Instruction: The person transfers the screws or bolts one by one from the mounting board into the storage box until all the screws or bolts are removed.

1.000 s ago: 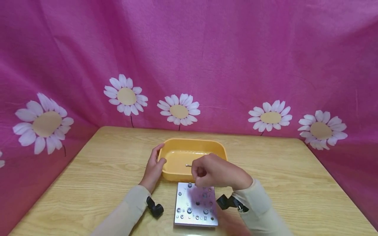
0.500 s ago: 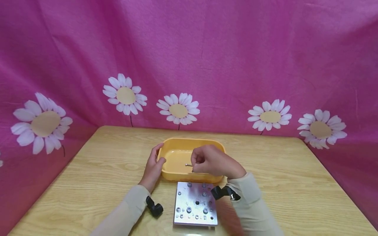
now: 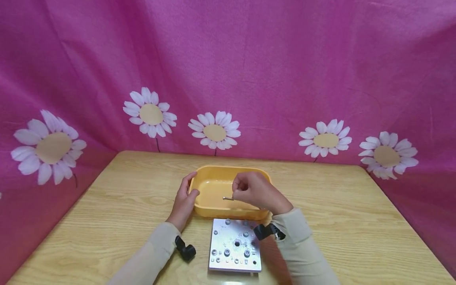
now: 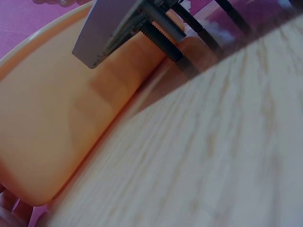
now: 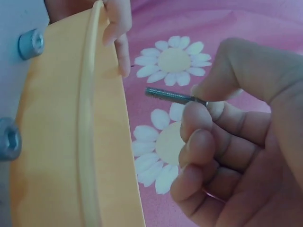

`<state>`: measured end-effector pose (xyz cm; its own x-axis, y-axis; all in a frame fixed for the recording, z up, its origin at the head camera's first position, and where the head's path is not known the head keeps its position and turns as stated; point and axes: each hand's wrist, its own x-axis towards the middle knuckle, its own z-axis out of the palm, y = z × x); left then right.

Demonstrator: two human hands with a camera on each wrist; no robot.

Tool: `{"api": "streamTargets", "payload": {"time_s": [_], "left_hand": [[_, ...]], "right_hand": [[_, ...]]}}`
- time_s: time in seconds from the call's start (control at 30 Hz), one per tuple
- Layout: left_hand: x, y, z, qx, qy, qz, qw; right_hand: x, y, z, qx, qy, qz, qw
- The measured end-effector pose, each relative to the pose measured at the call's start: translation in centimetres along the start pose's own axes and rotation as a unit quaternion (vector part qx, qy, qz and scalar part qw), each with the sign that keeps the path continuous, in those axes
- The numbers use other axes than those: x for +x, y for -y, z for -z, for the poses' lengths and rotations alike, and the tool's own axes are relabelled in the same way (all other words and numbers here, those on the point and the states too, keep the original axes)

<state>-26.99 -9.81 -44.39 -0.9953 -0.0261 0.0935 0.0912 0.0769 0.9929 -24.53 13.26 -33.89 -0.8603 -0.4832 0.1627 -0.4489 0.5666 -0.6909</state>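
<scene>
Wood-grain rectangular table point(image 3: 96, 213), bounded along its left, far and right edges by magenta cloth point(image 3: 270, 71) printed with white daisies. At left, between the table's left edge and its middle, a beige sleeve point(image 3: 146, 253) carries a black device point(image 3: 186, 249). The left hand point(image 3: 183, 204) grips the left end of a yellow, round-cornered, open tray point(image 3: 221, 214), thumb over the rim, fingers along the outside. The tray lies near the middle of the table, its long side facing the far edge. A slim silver threaded metal screw point(image 3: 228, 198) is held above the tray's interior, apart from its walls. Nearer the person, just beside the tray, is a square silver metal plate point(image 3: 231, 237) bearing grey socket-head bolts point(image 3: 227, 252); threaded shanks point(image 4: 162, 42) project beneath it. At right, the right hand point(image 3: 260, 192) pinches the screw between thumb and forefinger, remaining fingers curled, its wrist crossing the tray's near-right corner.
</scene>
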Motion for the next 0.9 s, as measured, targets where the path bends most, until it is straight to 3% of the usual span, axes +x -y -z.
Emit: {"api": "streamTargets", "payload": {"time_s": [0.23,0.5,0.9], "left_hand": [[0.0,0.0,0.2,-0.001,0.006,0.000,1.0000],[0.1,-0.1,0.0,-0.007,0.002,-0.001,1.0000],[0.1,0.1,0.0,-0.004,0.007,-0.005,1.0000]], "right_hand": [[0.2,-0.7,-0.3,-0.003,-0.032,0.002,0.999],[0.5,-1.2,-0.4,-0.005,-0.066,-0.024,0.998],[1.0,-2.5,-1.2,-0.025,-0.075,-0.032,0.996]]}}
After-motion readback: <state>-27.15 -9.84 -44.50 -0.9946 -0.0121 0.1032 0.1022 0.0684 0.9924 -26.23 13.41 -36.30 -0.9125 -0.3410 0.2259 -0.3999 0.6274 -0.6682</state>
